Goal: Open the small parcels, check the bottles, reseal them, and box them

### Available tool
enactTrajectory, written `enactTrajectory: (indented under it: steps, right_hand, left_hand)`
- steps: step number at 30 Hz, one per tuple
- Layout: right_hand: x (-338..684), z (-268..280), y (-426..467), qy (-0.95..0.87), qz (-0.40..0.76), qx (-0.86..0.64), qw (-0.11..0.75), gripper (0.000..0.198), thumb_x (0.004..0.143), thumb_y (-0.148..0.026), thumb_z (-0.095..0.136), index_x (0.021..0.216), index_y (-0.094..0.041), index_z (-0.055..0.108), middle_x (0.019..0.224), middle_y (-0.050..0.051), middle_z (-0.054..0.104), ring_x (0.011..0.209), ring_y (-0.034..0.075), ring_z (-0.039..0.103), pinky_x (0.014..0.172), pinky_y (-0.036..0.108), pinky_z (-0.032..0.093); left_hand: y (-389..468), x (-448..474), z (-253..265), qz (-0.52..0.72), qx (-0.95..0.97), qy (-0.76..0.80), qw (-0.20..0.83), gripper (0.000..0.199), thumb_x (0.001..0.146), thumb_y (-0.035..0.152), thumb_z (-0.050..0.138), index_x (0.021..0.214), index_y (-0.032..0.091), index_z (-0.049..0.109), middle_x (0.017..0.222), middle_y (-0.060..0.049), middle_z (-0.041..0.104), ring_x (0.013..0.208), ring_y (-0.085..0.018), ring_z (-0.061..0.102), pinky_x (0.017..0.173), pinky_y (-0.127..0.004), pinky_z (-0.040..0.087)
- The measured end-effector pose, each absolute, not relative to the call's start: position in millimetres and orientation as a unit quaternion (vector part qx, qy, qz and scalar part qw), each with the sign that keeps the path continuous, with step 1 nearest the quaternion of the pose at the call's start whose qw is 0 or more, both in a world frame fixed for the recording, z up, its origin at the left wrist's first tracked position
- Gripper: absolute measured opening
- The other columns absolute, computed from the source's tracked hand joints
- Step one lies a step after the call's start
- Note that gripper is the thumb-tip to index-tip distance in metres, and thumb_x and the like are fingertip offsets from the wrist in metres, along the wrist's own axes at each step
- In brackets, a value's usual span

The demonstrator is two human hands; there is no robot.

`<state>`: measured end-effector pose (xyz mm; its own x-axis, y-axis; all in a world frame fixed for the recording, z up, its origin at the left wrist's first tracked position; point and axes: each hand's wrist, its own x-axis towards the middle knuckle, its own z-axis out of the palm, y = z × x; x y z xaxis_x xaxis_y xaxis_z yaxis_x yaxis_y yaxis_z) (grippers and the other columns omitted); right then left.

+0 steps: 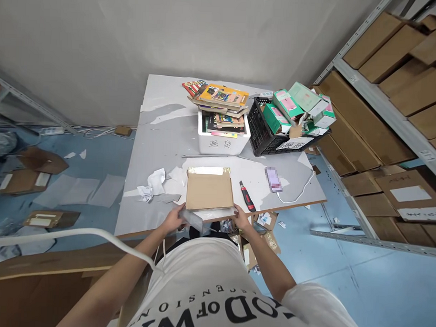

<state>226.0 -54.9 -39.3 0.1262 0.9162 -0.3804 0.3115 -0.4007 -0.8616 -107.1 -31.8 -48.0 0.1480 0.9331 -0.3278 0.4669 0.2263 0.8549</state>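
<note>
A shallow brown cardboard box (210, 189) lies at the table's front edge, with shiny tape and a white strip along its far side. My left hand (173, 218) is at its near left corner, fingers closed around a thin greyish sheet (193, 220) that hangs off the edge; I cannot tell if this is paper or plastic. At the near right corner, my right hand (242, 217) grips the box's edge, its fingertips partly hidden. A red and black utility knife (248, 197) lies just right of the box.
Crumpled paper (155, 183) sits to the left. Behind stand a white bin (222, 143) of books and a black crate (257, 129) of green boxes. A phone (273, 179) with a cable lies at right. Loaded shelving (384, 100) flanks the table; cardboard and paper litter the floor.
</note>
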Motion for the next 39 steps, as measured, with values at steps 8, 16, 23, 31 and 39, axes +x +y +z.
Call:
enactTrajectory:
  steps: [8, 16, 23, 31, 39]
  right_hand:
    - [207, 17, -12, -0.468, 0.433, -0.628, 0.446, 0.032, 0.082, -0.041, 0.052, 0.104, -0.018, 0.051, 0.114, 0.013, 0.063, 0.108, 0.020, 0.061, 0.095, 0.039, 0.048]
    - [199, 49, -2, -0.497, 0.392, -0.665, 0.397, 0.035, 0.085, -0.050, 0.049, 0.101, -0.018, 0.052, 0.105, 0.012, 0.067, 0.093, 0.021, 0.066, 0.083, 0.034, 0.051]
    - [203, 27, -6, -0.509, 0.405, -0.707, 0.278, 0.032, 0.083, -0.046, 0.054, 0.098, -0.018, 0.054, 0.100, 0.011, 0.068, 0.095, 0.020, 0.065, 0.083, 0.032, 0.048]
    - [230, 7, 2, -0.523, 0.321, -0.763, 0.203, 0.039, 0.093, -0.044, 0.032, 0.107, -0.017, 0.057, 0.110, 0.012, 0.064, 0.104, 0.023, 0.059, 0.091, 0.035, 0.043]
    - [288, -16, 6, -0.567, 0.258, -0.779, -0.065, 0.060, 0.083, -0.023, 0.052, 0.140, -0.017, 0.035, 0.125, 0.017, 0.050, 0.114, 0.029, 0.052, 0.093, 0.040, 0.042]
  left_hand:
    - [-16, -74, 25, 0.410, 0.519, 0.599, 0.452, 0.064, 0.072, 0.043, 0.066, 0.128, 0.020, 0.046, 0.135, -0.014, 0.051, 0.123, -0.028, 0.051, 0.097, -0.044, 0.047]
    - [-2, -54, 47, 0.385, 0.482, 0.685, 0.388, 0.063, 0.077, 0.046, 0.064, 0.130, 0.017, 0.046, 0.129, -0.015, 0.056, 0.118, -0.028, 0.054, 0.101, -0.045, 0.042]
    - [-3, -54, 15, 0.332, 0.445, 0.712, 0.431, 0.066, 0.073, 0.041, 0.070, 0.130, 0.017, 0.046, 0.125, -0.014, 0.059, 0.113, -0.029, 0.057, 0.097, -0.042, 0.044]
    - [-1, -51, 12, 0.348, 0.517, 0.736, 0.264, 0.064, 0.074, 0.042, 0.069, 0.127, 0.015, 0.048, 0.125, -0.018, 0.055, 0.117, -0.032, 0.053, 0.098, -0.048, 0.042]
    - [-13, -39, 2, 0.310, 0.803, 0.499, 0.098, 0.028, 0.089, 0.012, 0.040, 0.101, 0.019, 0.065, 0.106, -0.011, 0.065, 0.108, -0.024, 0.057, 0.092, -0.044, 0.047]
